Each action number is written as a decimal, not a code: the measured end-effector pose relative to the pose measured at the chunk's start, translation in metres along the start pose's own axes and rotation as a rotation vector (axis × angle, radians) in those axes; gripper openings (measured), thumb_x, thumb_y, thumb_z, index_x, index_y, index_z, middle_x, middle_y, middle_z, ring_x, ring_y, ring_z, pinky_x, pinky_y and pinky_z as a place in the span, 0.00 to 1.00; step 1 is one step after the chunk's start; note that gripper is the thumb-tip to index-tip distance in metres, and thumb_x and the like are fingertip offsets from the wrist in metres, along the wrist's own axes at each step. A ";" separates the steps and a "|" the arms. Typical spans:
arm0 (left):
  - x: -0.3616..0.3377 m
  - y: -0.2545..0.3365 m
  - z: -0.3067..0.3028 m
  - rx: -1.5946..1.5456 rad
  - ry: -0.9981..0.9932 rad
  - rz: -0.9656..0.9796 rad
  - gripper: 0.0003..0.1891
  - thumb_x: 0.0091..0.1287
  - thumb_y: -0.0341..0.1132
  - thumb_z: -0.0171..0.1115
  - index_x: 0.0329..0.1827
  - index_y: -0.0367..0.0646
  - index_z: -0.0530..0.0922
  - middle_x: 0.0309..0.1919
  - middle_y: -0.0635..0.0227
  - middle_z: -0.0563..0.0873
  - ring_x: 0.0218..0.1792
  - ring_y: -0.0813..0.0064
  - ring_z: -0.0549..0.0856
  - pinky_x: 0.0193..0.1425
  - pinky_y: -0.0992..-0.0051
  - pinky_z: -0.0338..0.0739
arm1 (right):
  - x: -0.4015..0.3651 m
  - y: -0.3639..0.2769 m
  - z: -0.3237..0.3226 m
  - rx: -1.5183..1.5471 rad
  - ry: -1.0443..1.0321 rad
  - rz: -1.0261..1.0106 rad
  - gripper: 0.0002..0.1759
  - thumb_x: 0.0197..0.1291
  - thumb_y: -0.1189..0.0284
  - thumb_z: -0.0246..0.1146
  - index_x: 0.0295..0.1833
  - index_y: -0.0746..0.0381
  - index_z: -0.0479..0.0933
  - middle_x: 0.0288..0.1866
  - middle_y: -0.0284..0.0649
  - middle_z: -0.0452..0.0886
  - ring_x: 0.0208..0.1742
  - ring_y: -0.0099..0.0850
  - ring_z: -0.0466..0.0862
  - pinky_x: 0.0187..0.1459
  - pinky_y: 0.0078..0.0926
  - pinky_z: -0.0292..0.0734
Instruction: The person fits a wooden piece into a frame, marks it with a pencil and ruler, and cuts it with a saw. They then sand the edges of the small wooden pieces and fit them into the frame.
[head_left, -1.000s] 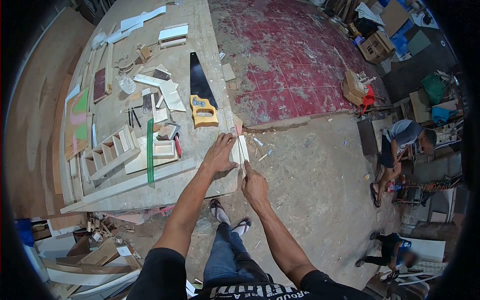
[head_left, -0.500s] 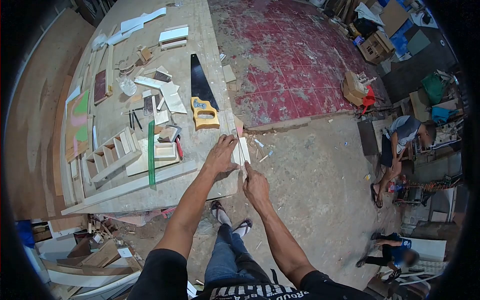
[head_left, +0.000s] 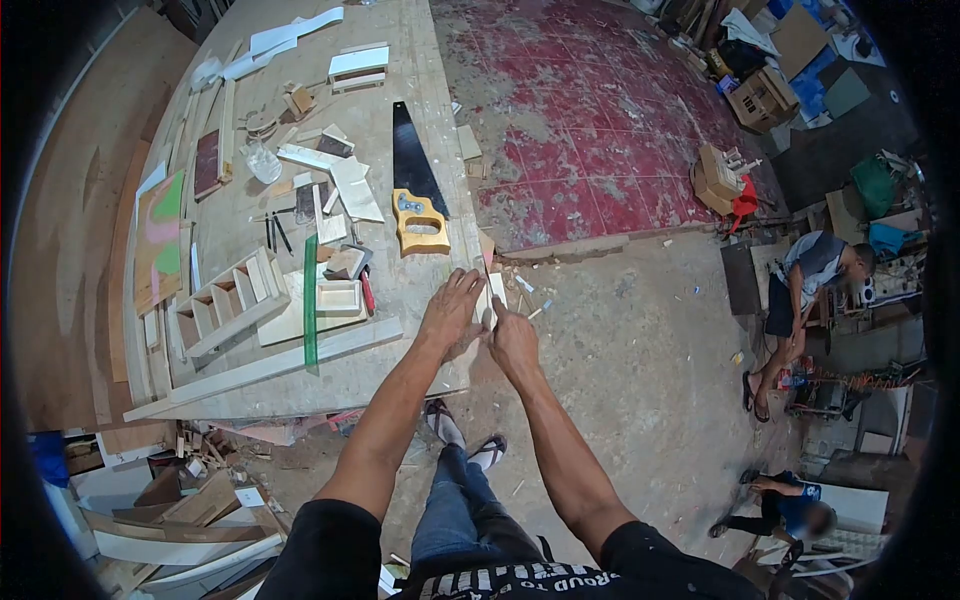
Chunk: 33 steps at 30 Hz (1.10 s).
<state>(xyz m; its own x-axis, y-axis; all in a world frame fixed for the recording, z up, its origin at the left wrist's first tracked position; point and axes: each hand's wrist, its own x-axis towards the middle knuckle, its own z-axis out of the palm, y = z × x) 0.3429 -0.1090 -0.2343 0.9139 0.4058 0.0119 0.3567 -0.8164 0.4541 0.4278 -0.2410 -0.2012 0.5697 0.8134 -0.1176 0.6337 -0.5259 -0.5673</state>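
Note:
My left hand (head_left: 455,310) presses down at the right edge of the workbench, its fingers bent over a narrow pale wood strip (head_left: 498,287). The strip juts past the bench edge. Close beside it, my right hand (head_left: 514,342) is closed near the strip's lower end, its index finger and thumb together. What lies inside the right fingers is too small to make out. Just beyond my hands, a handsaw (head_left: 422,228) with a yellow handle lies flat on the bench.
The workbench (head_left: 350,390) carries a divided wooden rack (head_left: 228,303), a green ruler (head_left: 311,300), a small wooden tray (head_left: 340,297), a long pale board (head_left: 285,368) and offcuts. Two people (head_left: 800,285) are at the right. Wood scraps (head_left: 200,530) lie lower left.
My right hand has moved slightly up and closer in along the strip, its index finger now bent more. My left hand stays on the strip. The whole view has shifted slightly.

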 end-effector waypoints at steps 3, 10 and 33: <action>-0.001 0.004 -0.009 -0.007 -0.015 -0.017 0.46 0.42 0.39 0.81 0.68 0.37 0.70 0.67 0.58 0.71 0.70 0.53 0.67 0.73 0.61 0.68 | -0.002 0.005 0.005 0.006 -0.010 0.001 0.29 0.55 0.74 0.63 0.65 0.68 0.75 0.31 0.58 0.82 0.34 0.55 0.84 0.37 0.49 0.78; -0.003 0.004 0.000 0.037 0.012 -0.052 0.45 0.44 0.38 0.80 0.69 0.38 0.70 0.67 0.62 0.72 0.71 0.55 0.68 0.73 0.62 0.68 | 0.019 0.008 0.011 -0.038 -0.013 0.003 0.30 0.56 0.74 0.62 0.67 0.67 0.74 0.32 0.58 0.83 0.33 0.54 0.85 0.36 0.50 0.78; -0.006 -0.003 0.012 0.056 -0.031 -0.051 0.48 0.48 0.42 0.79 0.73 0.38 0.66 0.71 0.60 0.68 0.74 0.52 0.64 0.78 0.60 0.62 | 0.046 0.001 0.006 -0.059 -0.135 0.037 0.29 0.57 0.68 0.68 0.64 0.66 0.75 0.35 0.60 0.84 0.38 0.57 0.85 0.42 0.53 0.80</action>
<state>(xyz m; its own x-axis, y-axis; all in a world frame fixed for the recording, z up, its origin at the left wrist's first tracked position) 0.3385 -0.1145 -0.2465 0.8995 0.4354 -0.0376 0.4124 -0.8172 0.4025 0.4519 -0.2024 -0.2117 0.5200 0.8171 -0.2487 0.6456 -0.5667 -0.5120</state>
